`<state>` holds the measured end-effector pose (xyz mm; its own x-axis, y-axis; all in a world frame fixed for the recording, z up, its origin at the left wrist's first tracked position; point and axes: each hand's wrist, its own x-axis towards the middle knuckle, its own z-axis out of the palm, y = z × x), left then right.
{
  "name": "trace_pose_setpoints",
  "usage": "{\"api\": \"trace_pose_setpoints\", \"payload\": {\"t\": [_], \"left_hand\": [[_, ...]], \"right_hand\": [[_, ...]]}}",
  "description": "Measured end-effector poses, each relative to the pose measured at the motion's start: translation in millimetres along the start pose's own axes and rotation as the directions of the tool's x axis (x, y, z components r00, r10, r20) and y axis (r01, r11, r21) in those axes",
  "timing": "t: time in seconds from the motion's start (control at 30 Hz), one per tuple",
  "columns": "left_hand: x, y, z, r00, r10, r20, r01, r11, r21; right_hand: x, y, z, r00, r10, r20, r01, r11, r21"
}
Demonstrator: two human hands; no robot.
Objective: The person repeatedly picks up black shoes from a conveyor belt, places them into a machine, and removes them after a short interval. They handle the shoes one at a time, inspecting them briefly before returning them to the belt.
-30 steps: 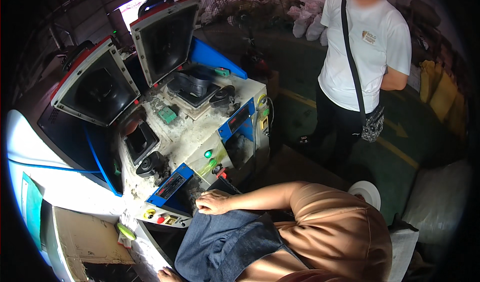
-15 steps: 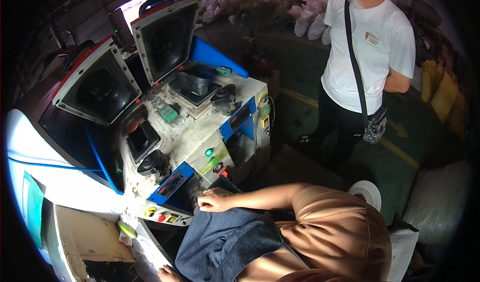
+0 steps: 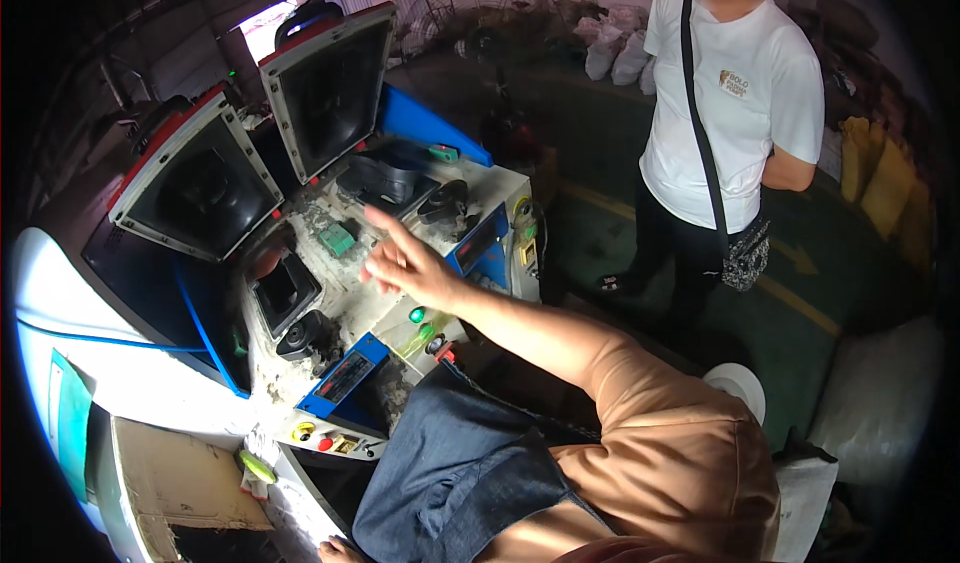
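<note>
My right hand hovers open, fingers spread, above the dirty white top of a press machine. It is over the gap between a green block and a blue control panel, and it holds nothing. Just below it are a green button and a small red knob. Two black moulds sit left of the hand. At the bottom edge, by my denim-covered knee, a bit of my left hand shows; its fingers cannot be made out.
Two hinged lids with red rims stand open at the back of the machine. A person in a white T-shirt with a cross-body bag stands at the right. A cardboard box lies at lower left, and sacks lie at far right.
My right hand has lifted off my knee and moved up and left over the machine top, fingers now spread. The standing person has not moved.
</note>
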<state>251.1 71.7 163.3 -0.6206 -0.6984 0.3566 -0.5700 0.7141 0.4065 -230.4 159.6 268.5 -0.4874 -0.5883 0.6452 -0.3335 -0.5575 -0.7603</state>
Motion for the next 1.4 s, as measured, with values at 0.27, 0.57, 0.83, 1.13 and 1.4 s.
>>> {"api": "trace_pose_setpoints", "payload": {"t": [0.27,0.57,0.83,1.13,1.4], "left_hand": [[-3,7,-3,1.0,0.006,0.011,-0.006,1.0,0.004],[-10,14,-9,0.999,0.022,0.031,-0.022,0.999,0.024],[-3,9,1,1.0,-0.018,0.0,0.018,0.999,0.038],[2,-1,12,0.996,-0.076,-0.037,0.077,0.996,0.047],[10,-10,24,0.992,-0.112,-0.063,0.116,0.991,0.059]], "right_hand": [[-39,28,17,0.994,0.048,0.1,-0.052,0.998,0.035],[-175,127,67,0.902,0.074,0.426,0.185,0.825,-0.535],[-184,139,67,0.902,0.046,0.428,0.231,0.787,-0.572],[-184,135,69,0.9,0.076,0.429,0.202,0.801,-0.564],[-184,132,69,0.891,0.098,0.443,0.204,0.786,-0.583]]}}
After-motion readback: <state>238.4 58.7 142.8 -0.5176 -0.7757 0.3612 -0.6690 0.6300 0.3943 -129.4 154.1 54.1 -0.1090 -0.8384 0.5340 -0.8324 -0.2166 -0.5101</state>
